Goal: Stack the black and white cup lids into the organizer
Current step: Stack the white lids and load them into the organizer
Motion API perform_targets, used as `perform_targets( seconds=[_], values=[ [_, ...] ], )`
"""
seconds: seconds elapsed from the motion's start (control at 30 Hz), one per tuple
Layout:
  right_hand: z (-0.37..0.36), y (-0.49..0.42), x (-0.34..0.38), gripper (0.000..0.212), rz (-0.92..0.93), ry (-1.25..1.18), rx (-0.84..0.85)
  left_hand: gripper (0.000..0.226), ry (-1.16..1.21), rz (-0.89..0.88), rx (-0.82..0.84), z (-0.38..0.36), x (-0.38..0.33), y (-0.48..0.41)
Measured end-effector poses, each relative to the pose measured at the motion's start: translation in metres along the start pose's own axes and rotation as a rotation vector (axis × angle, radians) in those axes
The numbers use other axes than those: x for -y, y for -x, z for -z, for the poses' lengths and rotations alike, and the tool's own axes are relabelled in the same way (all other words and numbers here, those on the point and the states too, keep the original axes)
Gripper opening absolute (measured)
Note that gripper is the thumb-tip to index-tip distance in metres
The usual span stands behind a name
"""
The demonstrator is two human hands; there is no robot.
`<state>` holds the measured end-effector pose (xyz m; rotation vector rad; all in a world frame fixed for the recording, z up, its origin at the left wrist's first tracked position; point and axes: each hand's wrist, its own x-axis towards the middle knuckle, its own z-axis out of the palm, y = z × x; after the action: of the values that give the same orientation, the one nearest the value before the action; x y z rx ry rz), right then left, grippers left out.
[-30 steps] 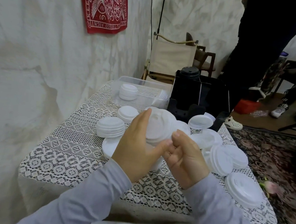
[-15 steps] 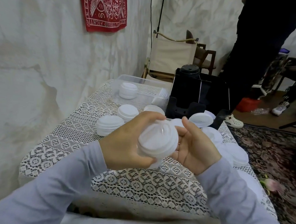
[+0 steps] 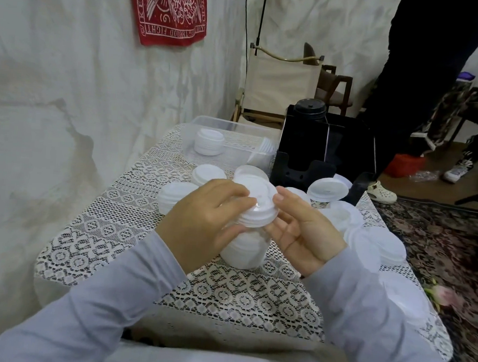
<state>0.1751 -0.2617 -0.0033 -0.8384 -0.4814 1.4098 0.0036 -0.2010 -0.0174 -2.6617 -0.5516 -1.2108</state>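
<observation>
A tall stack of white cup lids [image 3: 253, 232] stands on the lace tablecloth in front of me. My left hand [image 3: 201, 223] grips it, fingers curled over the top lid and thumb against its side. My right hand [image 3: 304, 232] rests against the stack's right side with relaxed fingers, fingertips at the top rim. The black organizer [image 3: 324, 147] stands at the table's far end, with a stack of black lids [image 3: 310, 108] in its back left slot. More white lids lie loose: one pile [image 3: 175, 196] to the left, one lid [image 3: 327, 189] by the organizer, several [image 3: 376, 245] on the right.
A clear plastic tub [image 3: 221, 126] holding white lids [image 3: 209, 141] sits left of the organizer. A wall runs along the table's left. A person in dark clothes [image 3: 423, 80] stands beyond the far right corner, near chairs and a patterned rug [image 3: 438, 235].
The lid stack, tilted toward me before, now stands upright on the cloth. My left hand has shifted onto its top, and my right hand has moved to its side.
</observation>
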Motion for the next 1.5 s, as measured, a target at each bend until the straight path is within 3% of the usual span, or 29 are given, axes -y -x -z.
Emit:
perform_targets(
  seconds=[0.1,0.2,0.27,0.5,0.83,1.1,1.37,1.43,1.5],
  values=[
    [0.005,0.002,0.004,0.024,0.173,0.348,0.006,0.033,-0.006,-0.018,-0.004,0.000,0.004,0.003],
    [0.018,-0.003,0.007,0.025,0.465,0.904,-0.005,0.033,-0.009,-0.022,0.021,-0.002,0.004,0.006],
    [0.025,-0.006,0.005,0.026,0.518,1.043,0.051,0.033,-0.007,-0.021,0.043,-0.006,0.002,0.009],
    [0.044,-0.005,-0.015,0.031,0.503,1.019,0.100,0.032,0.046,0.004,0.110,-0.017,-0.008,0.021],
    [0.055,-0.005,-0.030,0.034,0.573,0.981,0.105,0.031,0.057,0.030,0.033,-0.028,-0.011,0.035],
    [0.061,-0.010,-0.032,0.028,0.699,1.154,0.139,0.029,0.097,0.073,-0.031,-0.034,-0.013,0.046],
    [0.057,-0.005,-0.019,0.032,0.586,1.225,0.170,0.029,0.073,0.079,-0.014,-0.034,-0.015,0.047],
    [0.059,-0.005,-0.001,0.032,0.584,1.330,0.029,0.030,0.065,0.091,0.015,-0.032,-0.015,0.046],
    [0.061,-0.005,0.022,0.036,0.611,1.689,-0.212,0.031,0.058,0.102,0.036,-0.031,-0.015,0.046]
  ],
)
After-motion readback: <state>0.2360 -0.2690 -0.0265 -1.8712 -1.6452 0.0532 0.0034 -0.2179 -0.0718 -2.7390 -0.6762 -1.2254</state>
